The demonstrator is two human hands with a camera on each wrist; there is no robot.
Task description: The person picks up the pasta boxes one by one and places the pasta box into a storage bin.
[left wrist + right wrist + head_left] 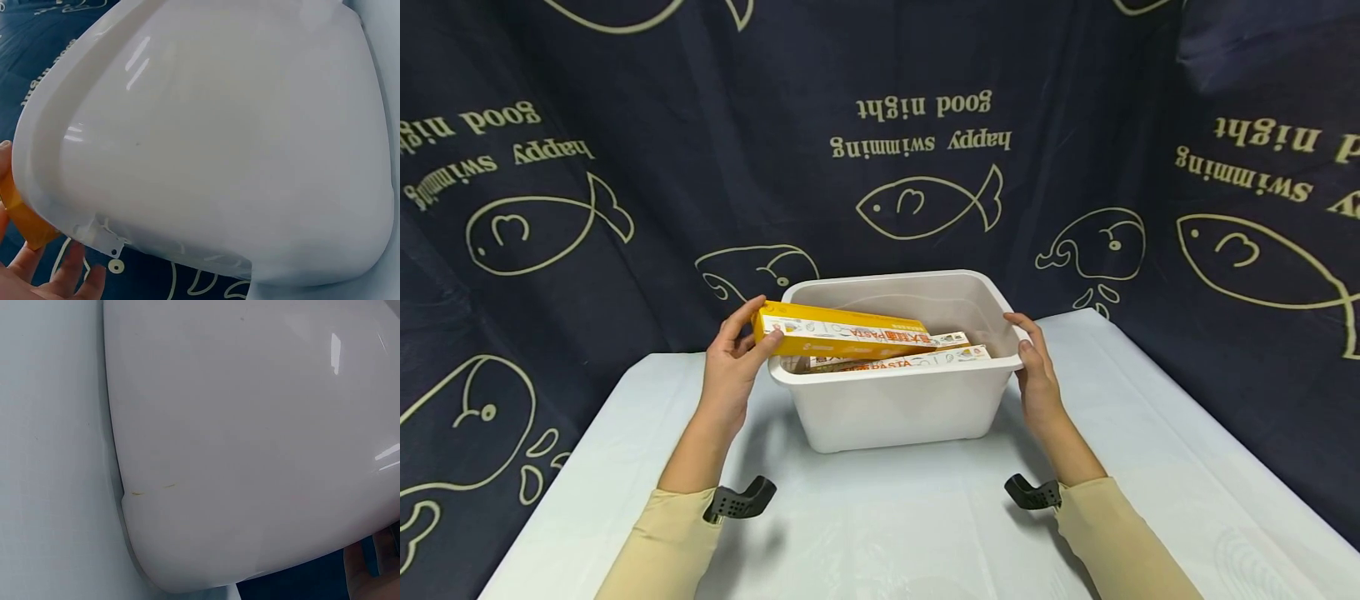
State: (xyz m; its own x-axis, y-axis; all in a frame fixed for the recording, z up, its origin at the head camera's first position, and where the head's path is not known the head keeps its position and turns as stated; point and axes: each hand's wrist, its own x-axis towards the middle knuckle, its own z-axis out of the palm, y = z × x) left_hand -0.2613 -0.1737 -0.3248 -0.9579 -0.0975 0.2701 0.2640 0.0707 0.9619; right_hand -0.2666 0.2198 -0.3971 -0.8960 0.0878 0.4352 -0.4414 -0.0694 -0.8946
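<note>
A white plastic bin (895, 408) stands on the table, its outer wall filling most of both wrist views. My left hand (730, 358) pinches the left end of a yellow and white pasta box (842, 331) between thumb and fingers. That box lies slanted across the bin's left rim, its right end lower and inside. In the left wrist view the yellow box end (28, 219) shows beside my fingers. Below it in the bin are more pasta boxes (955, 356), partly hidden. My right hand (1036, 367) grips the bin's right rim, the thumb near the front corner.
A pale cloth (910, 517) covers the table. Behind and at both sides hangs a dark blue curtain (925, 75) with fish and lettering. Black wrist-worn mounts (741, 498) sit at both sleeve cuffs.
</note>
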